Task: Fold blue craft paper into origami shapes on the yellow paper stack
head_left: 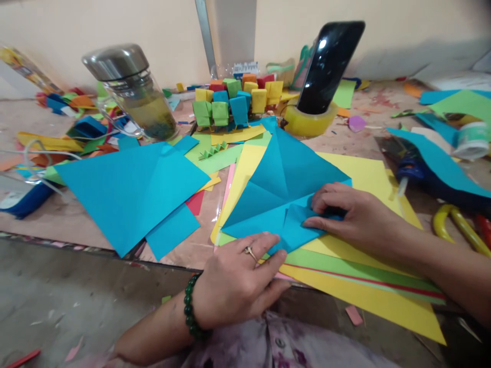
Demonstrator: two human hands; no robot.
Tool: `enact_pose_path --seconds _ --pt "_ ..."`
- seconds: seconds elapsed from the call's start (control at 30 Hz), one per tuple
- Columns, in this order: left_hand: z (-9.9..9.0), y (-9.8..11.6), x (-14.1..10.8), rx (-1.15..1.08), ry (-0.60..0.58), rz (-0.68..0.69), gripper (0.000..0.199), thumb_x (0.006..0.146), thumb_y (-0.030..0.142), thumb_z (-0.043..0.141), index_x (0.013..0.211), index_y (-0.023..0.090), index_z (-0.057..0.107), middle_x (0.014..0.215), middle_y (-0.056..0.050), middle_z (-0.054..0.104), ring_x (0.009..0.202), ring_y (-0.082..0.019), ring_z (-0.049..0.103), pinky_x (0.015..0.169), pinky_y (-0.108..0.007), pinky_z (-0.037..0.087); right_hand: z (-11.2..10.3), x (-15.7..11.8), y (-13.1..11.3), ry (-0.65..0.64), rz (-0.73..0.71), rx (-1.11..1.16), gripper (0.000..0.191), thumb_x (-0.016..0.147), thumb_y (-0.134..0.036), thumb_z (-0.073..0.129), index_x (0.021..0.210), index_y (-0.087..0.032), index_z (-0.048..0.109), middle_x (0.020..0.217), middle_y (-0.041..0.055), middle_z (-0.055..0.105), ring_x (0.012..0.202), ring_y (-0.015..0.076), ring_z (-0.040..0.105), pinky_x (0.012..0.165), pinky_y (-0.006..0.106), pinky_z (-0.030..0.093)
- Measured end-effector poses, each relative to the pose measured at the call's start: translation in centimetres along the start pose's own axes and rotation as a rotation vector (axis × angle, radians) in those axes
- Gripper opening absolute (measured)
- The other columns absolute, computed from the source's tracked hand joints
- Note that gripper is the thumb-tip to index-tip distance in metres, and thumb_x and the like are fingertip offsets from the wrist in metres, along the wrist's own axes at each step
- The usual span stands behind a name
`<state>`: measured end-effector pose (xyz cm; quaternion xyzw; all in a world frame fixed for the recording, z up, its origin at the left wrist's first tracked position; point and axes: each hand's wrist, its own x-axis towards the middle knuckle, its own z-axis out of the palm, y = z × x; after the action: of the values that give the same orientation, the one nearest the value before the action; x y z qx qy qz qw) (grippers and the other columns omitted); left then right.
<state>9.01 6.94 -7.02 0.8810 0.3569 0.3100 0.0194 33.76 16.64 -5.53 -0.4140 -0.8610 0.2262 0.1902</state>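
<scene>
A creased blue sheet of paper lies on a stack of yellow and green sheets, its near edge folded over. My right hand pinches the folded part near its right side, thumb against the curled fingers. Along the near edge, my left hand rests with fingers stretched out, the fingertips touching the blue paper. A ring and a green bead bracelet are on that hand and wrist. To the left lies a flat blue sheet, with a smaller blue piece partly beneath it.
Behind the work stand small folded paper blocks, a glass tea bottle and a phone propped in a yellow tape roll. Yellow-handled scissors and a glue gun lie at right. Paper scraps cover the left.
</scene>
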Motion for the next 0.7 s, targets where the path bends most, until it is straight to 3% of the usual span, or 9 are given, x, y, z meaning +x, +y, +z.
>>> enact_pose_path --seconds 0.33,0.7 --pt "-0.08 0.29 0.09 0.009 0.038 -0.022 0.025 0.087 0.029 0.057 0.102 0.012 0.070 0.106 -0.012 0.074 0.098 -0.022 0.071 0.081 -0.033 0.062 0.01 0.00 -0.12 -0.013 0.002 -0.008 0.035 0.084 -0.050 0.063 0.066 -0.021 0.056 0.073 0.0049 0.059 0.072 0.0203 0.054 0.067 0.035 0.042" --pt "-0.04 0.15 0.14 0.020 0.041 -0.006 0.024 0.086 0.030 0.060 0.099 0.014 0.072 0.106 -0.011 0.074 0.095 -0.025 0.072 0.077 -0.035 0.063 0.01 -0.04 0.03 -0.017 0.005 -0.006 0.034 0.084 -0.048 0.064 0.065 -0.021 0.056 0.073 0.0049 0.059 0.073 0.0205 0.053 0.068 0.036 0.042"
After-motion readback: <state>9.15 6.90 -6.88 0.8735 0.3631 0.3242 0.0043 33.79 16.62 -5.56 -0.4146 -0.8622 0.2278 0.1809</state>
